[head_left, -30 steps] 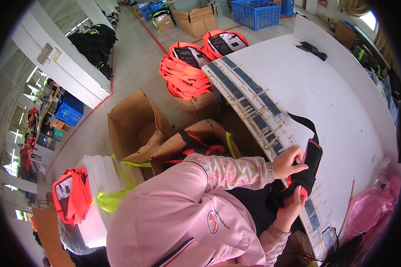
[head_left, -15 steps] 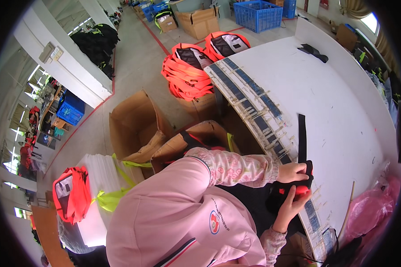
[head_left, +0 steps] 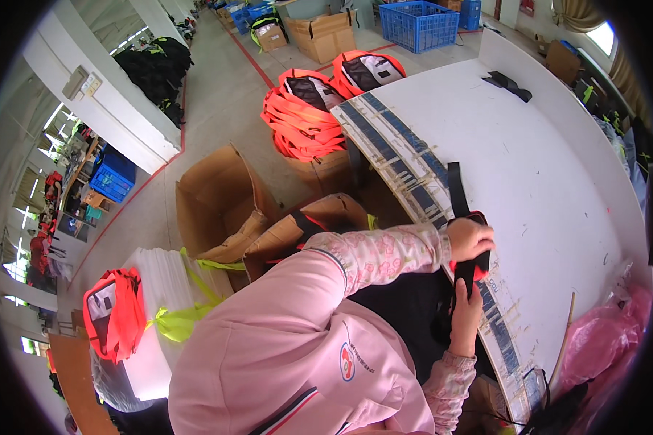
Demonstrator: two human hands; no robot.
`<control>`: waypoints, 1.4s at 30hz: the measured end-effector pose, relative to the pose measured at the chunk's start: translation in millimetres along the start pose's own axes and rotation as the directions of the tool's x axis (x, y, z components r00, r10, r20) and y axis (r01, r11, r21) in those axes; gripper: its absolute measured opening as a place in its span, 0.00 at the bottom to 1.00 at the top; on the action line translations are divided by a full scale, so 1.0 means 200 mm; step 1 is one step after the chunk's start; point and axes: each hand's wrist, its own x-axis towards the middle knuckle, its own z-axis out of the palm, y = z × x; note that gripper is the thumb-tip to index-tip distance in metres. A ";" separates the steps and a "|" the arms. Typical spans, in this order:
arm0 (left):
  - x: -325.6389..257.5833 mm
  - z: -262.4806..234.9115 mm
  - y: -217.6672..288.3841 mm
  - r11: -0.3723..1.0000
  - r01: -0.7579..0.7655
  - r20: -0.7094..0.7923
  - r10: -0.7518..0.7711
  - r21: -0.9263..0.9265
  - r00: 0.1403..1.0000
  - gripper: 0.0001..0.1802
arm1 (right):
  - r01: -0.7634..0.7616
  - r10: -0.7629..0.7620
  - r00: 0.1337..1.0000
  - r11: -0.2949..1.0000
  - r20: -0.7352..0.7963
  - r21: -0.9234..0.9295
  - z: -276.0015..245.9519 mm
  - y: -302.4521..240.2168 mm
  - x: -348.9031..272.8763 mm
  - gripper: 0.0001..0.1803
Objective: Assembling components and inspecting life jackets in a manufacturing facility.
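A black strap [head_left: 455,187] lies over the taped edge of the white table [head_left: 551,181] and runs down to a black and orange piece [head_left: 479,273] at the edge. My left hand [head_left: 470,240] is closed over the strap where it meets that piece. Just below, my right hand [head_left: 466,313] grips the lower black end hanging off the table edge. Both pink patterned sleeves reach in from my pink jacket [head_left: 290,348]. What hangs below the hands is dark and unclear.
Open cardboard boxes [head_left: 228,210] stand on the floor beside me. A pile of orange bags [head_left: 305,116] sits by the table's far corner. A small black item [head_left: 508,83] lies far on the table, a pink plastic bag [head_left: 602,348] lower right, blue crate [head_left: 428,23] beyond.
The strap was looped on the table by my left hand; now it lies straight. My left hand has come down to the table edge, close above my right hand.
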 end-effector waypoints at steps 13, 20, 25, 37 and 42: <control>0.29 -0.53 -0.28 0.956 0.292 -0.212 -0.281 0.019 0.936 0.12 | 0.125 -0.163 0.953 0.979 0.254 0.160 0.09 -0.35 -0.23 0.12; 0.21 -0.70 -0.45 0.951 0.307 -0.325 -0.281 0.032 0.903 0.14 | 0.253 -0.243 0.914 0.967 0.325 0.012 0.18 -0.46 -0.31 0.14; 0.14 -0.87 -0.35 0.932 0.318 -0.171 -0.290 0.172 0.942 0.18 | 0.484 -0.431 0.853 0.864 0.295 -0.136 0.18 -0.39 -0.31 0.15; -0.07 -0.79 -0.01 0.763 0.506 0.222 -0.455 -0.402 0.862 0.13 | 0.489 -0.588 0.783 0.783 0.203 0.384 0.52 0.01 0.02 0.25; -0.17 -0.78 -0.10 0.813 0.582 0.587 -0.469 -0.005 0.660 0.31 | 0.301 -0.198 0.885 0.934 0.422 -0.192 0.45 -0.25 -0.12 0.17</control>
